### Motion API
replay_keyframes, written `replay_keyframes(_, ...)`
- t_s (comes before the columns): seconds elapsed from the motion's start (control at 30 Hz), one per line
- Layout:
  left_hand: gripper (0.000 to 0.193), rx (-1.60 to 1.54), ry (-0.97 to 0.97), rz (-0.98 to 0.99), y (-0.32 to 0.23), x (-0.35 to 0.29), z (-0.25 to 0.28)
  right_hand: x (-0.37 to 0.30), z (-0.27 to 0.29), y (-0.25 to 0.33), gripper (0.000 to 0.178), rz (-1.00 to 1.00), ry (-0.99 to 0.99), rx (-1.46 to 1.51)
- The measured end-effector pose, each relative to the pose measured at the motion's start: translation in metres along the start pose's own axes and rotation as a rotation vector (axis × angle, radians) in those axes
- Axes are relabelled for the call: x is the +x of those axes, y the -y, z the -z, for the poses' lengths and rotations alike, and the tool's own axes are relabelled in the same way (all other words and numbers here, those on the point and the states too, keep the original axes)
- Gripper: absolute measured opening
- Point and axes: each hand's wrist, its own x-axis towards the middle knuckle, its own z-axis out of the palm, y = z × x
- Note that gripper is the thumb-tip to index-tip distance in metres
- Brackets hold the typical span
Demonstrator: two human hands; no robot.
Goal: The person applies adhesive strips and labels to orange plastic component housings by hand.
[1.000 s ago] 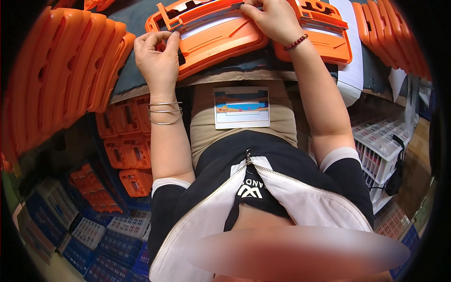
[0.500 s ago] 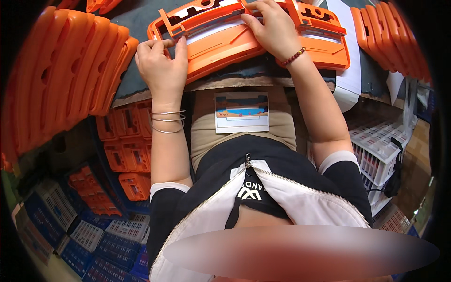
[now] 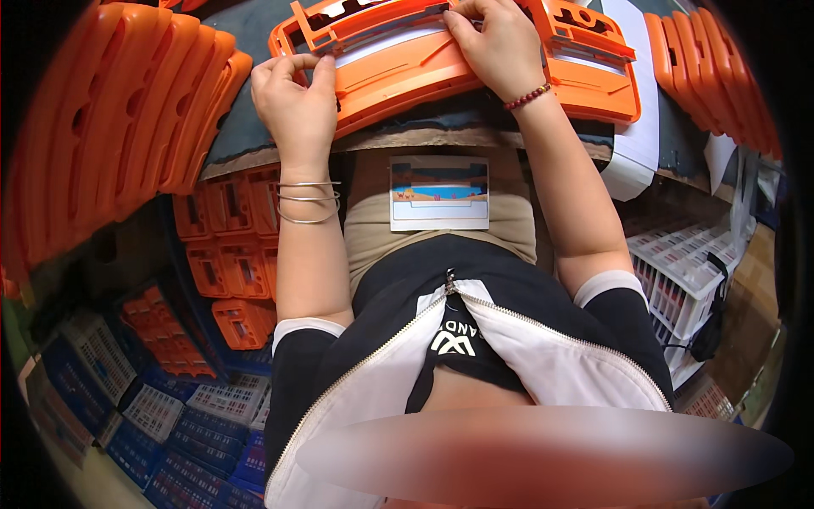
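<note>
An orange plastic casing (image 3: 398,87) lies at the near edge of the dark worktop, with a white strip (image 3: 390,46) across its middle. My left hand (image 3: 297,102) is closed at the casing's left end, thumb and bent fingers on its edge. With thumb and fingers pinched, my right hand (image 3: 500,53) grips the casing's upper right part; some fingertips are cut off or hidden. A second orange casing (image 3: 589,95) of the same kind sits just right of that hand. On my lap rests a card (image 3: 439,216) printed with a blue water scene.
Stacked orange casings stand at the left (image 3: 110,127) and the far right (image 3: 716,81). White sheets (image 3: 636,148) hang over the worktop's front edge. A white plastic crate (image 3: 678,263) is low on the right; blue crates (image 3: 182,450) sit at lower left.
Both hands keep to the same casing with only small finger shifts. The right thumb has moved slightly up and to the right. The whole view has shifted a little.
</note>
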Motion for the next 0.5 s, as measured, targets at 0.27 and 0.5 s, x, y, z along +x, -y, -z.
replay_keyframes(0.27,0.014,-0.191,0.007,-0.012,0.002,-0.001,0.001,-0.001,-0.005,-0.015,0.014,0.008,0.022,-0.057)
replay_keyframes(0.5,0.014,-0.122,-0.021,-0.007,0.002,-0.003,0.002,0.001,-0.006,-0.022,0.012,0.101,-0.001,-0.052)
